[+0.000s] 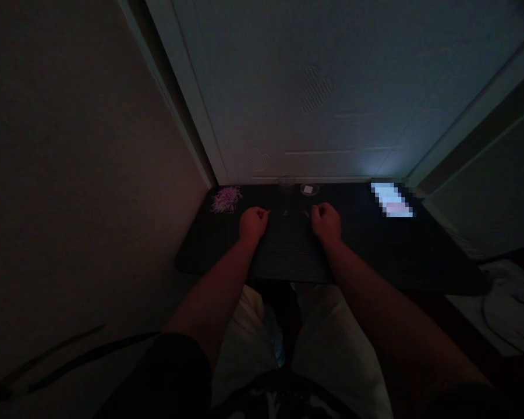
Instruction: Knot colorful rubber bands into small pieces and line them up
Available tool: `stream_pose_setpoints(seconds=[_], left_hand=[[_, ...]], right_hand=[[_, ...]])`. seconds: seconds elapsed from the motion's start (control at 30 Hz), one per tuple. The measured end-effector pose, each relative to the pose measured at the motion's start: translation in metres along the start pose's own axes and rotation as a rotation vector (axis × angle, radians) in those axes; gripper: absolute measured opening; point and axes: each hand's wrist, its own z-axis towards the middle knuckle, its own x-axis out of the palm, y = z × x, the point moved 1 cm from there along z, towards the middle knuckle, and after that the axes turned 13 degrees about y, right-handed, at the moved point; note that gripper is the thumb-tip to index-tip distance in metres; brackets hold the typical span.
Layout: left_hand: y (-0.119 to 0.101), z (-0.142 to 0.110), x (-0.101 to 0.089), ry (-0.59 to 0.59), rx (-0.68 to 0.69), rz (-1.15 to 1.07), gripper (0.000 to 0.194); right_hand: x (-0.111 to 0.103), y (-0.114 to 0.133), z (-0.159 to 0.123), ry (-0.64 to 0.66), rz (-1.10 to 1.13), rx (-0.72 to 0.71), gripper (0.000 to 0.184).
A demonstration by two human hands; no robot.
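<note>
My left hand (252,223) is closed in a pinch over the dark table. A tiny thin piece (269,211) seems to stick out at its fingertips, too dim to name. Opposite it, my right hand (328,223) has its fingers curled together, and what they hold, if anything, is hidden. Just left of the right fingertips lie a few short reddish slivers (305,213). Another small pale piece (285,213) rests between the two hands. Beyond my left hand is a loose heap of small pink and white stick-like pieces (226,199).
A shallow round dish with a white square in it (309,189) stands at the back, beside a faint clear round container (287,181). On the right glows a pixelated bright screen (393,199). The black table (288,256) meets a pale panel (262,87) with heart patterns.
</note>
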Motion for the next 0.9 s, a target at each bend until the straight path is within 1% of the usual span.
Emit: stream_pose_setpoints(seconds=[0.23,0.4,0.63,0.77,0.9], left_hand=[[0.0009,-0.0003,0.0013,0.028,-0.016,-0.053,0.024],[0.002,-0.0005,0.0024,0.059,-0.019,-0.088,0.022],[0.0042,0.0008,0.0027,0.037,-0.011,-0.115,0.021],[0.0047,0.0018,0.0036,0.049,-0.025,-0.104,0.021],[0.0036,0.0012,0.0042,0.052,-0.022,-0.086,0.025]], right_hand=[[0.0004,-0.0006,0.0004,-0.001,0.001,-0.028,0.031],[0.0014,-0.0019,0.0013,-0.005,-0.009,-0.023,0.03],[0.0008,-0.0018,0.0008,0.001,-0.007,-0.017,0.03],[-0.0005,-0.0002,-0.0008,0.002,-0.015,-0.018,0.029],[-0.0008,0.0005,-0.0009,-0.002,-0.01,-0.01,0.029]])
